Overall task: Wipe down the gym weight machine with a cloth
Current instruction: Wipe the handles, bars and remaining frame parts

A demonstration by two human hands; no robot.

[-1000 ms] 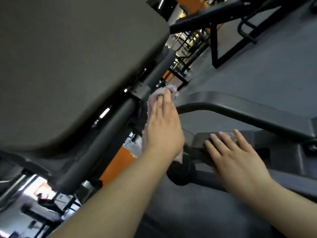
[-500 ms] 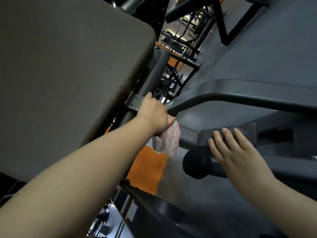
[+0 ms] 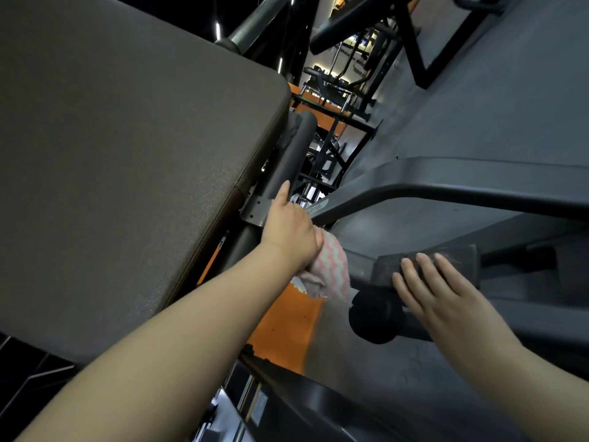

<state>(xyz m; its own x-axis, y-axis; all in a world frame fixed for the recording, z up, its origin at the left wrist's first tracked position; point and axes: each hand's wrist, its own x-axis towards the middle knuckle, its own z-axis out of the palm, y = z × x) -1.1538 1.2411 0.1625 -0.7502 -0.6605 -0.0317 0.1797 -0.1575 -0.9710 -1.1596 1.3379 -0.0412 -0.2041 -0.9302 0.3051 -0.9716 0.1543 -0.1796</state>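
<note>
A pink-and-white zigzag cloth (image 3: 331, 271) hangs bunched under my left hand (image 3: 288, 229), which grips it against the dark steel tube (image 3: 288, 164) of the weight machine, just beside the large brown seat pad (image 3: 127, 173). The thumb points up along the tube. My right hand (image 3: 436, 298) rests flat, fingers straight, on a dusty black block (image 3: 459, 255) of the machine's lower frame. A curved grey frame arm (image 3: 446, 183) runs to the right above that hand.
A round black end cap (image 3: 373, 317) sticks out below my right hand. Orange floor panels (image 3: 287, 323) show between the frame parts. Grey rubber floor (image 3: 497, 100) lies to the right, with other black machine frames (image 3: 411, 36) at the top.
My left hand turned from lying flat on the cloth to gripping it against the tube, so the cloth now hangs below the hand. The view swung upward. My right hand stayed put.
</note>
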